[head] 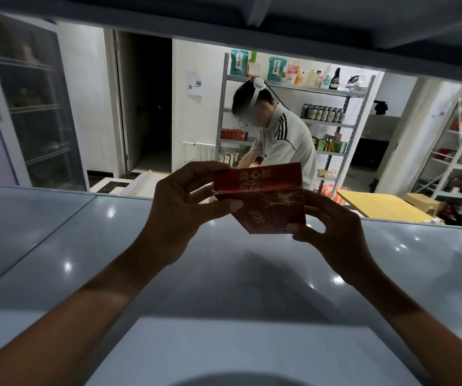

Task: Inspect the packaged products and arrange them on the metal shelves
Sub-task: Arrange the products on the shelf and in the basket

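left hand [185, 199] grips red box [263, 199] | right hand [332, 227] pinches its lower corner | box seemingly above grey shelf [57, 246], tilted

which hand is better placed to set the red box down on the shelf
Probably the left hand: its fingers and thumb wrap the red box's upper end. The right hand only pinches a lower corner. The metal shelf lies directly below.

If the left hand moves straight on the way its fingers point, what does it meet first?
The left hand points right, across the red box it already grips. Past the box, it would probably meet the right hand first, though depth is unclear.
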